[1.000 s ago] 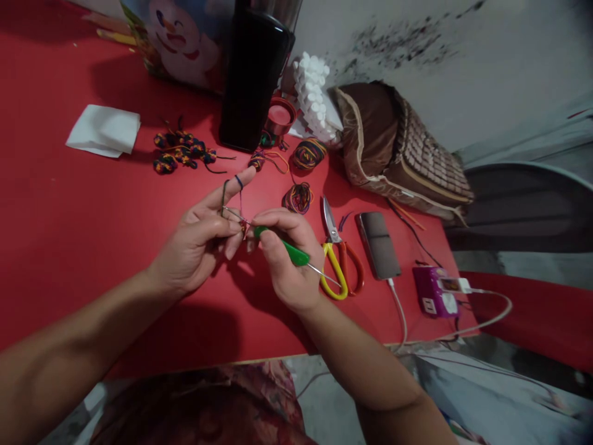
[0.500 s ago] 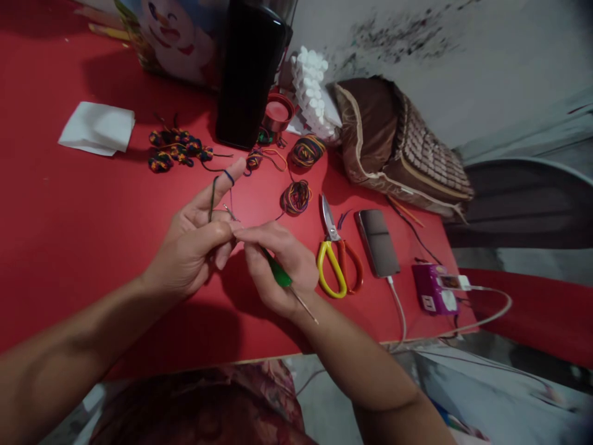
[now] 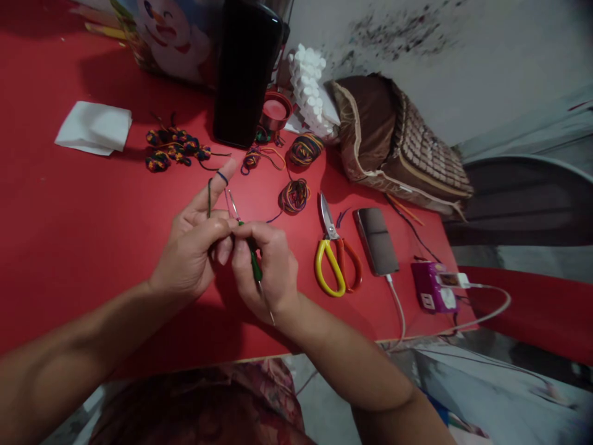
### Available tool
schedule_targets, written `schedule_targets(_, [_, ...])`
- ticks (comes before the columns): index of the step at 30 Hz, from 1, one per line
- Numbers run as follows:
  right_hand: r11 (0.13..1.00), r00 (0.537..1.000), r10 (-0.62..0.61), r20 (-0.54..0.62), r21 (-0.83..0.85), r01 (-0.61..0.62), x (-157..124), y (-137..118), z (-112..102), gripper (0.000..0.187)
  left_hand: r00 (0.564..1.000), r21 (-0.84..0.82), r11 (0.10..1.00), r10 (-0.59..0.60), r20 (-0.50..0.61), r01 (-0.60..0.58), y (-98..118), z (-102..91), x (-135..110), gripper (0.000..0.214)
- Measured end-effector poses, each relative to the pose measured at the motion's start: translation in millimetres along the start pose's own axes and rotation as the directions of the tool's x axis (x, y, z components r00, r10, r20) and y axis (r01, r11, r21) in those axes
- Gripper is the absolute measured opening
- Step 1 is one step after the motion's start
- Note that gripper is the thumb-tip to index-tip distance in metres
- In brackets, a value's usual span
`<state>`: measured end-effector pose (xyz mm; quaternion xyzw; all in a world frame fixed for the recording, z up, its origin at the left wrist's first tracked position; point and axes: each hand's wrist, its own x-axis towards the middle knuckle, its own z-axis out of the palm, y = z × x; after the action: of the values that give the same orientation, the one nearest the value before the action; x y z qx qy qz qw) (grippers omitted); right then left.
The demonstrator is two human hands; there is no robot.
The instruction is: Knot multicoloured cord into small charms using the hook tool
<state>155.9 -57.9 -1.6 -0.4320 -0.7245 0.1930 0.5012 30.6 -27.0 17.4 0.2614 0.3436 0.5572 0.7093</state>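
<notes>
My right hand (image 3: pixel 269 269) is closed around the green handle of a crochet hook (image 3: pixel 256 264); its metal tip points up and away, beside the left fingers. My left hand (image 3: pixel 192 250) has its index finger stretched out with dark yarn (image 3: pixel 209 196) looped round it. The left thumb pinches against the other fingers, where the yarn runs in; any stitches there are hidden. Both hands meet at the fingertips above the red table. A multicoloured yarn ball (image 3: pixel 294 196) lies just beyond, and a thread leads from it towards my hands.
Scissors (image 3: pixel 330 247) and a charging phone (image 3: pixel 377 241) lie to the right, near a purple power block (image 3: pixel 433 287). Behind stand a dark upright phone (image 3: pixel 248 74), a second yarn ball (image 3: pixel 306 149) and a brown bag (image 3: pixel 398 136). Crocheted pieces (image 3: pixel 176 148) and folded paper (image 3: pixel 95 128) lie left.
My right hand has shifted a little left and turned the crochet hook more upright. Its tip now reaches farther past the left fingers. The left hand stays nearly in place.
</notes>
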Motion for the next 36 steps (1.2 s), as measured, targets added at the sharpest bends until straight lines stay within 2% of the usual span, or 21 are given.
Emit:
schedule_targets(5, [1.0, 1.0, 0.005, 0.029, 0.027, -0.006, 1.1, -0.6, -1.8, 0.024, 0.998, -0.065, 0.996, -0.061, -0.002, 0.061, 2.5, 1.3, 0.1, 0.063])
schedule_targets(8, [0.997, 0.999, 0.0, 0.05, 0.08, -0.004, 4.0, 0.5, -6.2, 0.021, 0.998, -0.042, 0.998, -0.038, 0.048, 0.04, 2.8, -4.5, 0.6, 0.06])
schedule_targets(12, [0.997, 0.998, 0.058, 0.021, 0.053, -0.059, 4.7, 4.3, -6.4, 0.015, 0.995, 0.053, 0.999, 0.0, 0.1, -0.005, 0.0, -8.4, -0.3, 0.061])
schedule_targets(15, [0.996, 0.998, 0.058, 0.008, 0.07, -0.059, 3.3, 4.3, -1.8, 0.015, 0.998, 0.049, 0.999, 0.004, 0.06, -0.007, -3.0, -5.4, -1.0, 0.059])
schedule_targets(21, [1.0, 1.0, 0.004, -0.023, 0.027, -0.003, 0.7, 4.7, -0.1, 0.021, 0.996, -0.058, 0.995, -0.085, -0.002, 0.085, -0.1, 0.3, -0.5, 0.058])
schedule_targets(25, [0.988, 1.0, 0.009, 0.014, 0.154, -0.011, -1.9, 15.7, -5.8, 0.031, 0.987, -0.078, 0.985, -0.148, 0.07, 0.153, 8.6, -2.2, 1.0, 0.064])
schedule_targets(28, [0.968, 0.995, 0.064, 0.079, 0.239, -0.081, -3.8, 21.0, -8.9, 0.037, 0.979, -0.118, 0.977, -0.16, 0.128, 0.175, 14.2, -3.5, 2.5, 0.068])
schedule_targets(32, [0.97, 0.994, 0.06, 0.097, 0.229, -0.081, -5.0, 19.2, -10.7, 0.036, 0.976, -0.168, 0.971, -0.14, 0.168, 0.168, 17.0, -3.5, 3.3, 0.069])
schedule_targets(36, [0.976, 0.993, 0.054, 0.101, 0.204, -0.073, -3.8, 14.2, -13.0, 0.036, 0.97, -0.202, 0.964, -0.129, 0.206, 0.171, 18.4, -4.3, 3.2, 0.057])
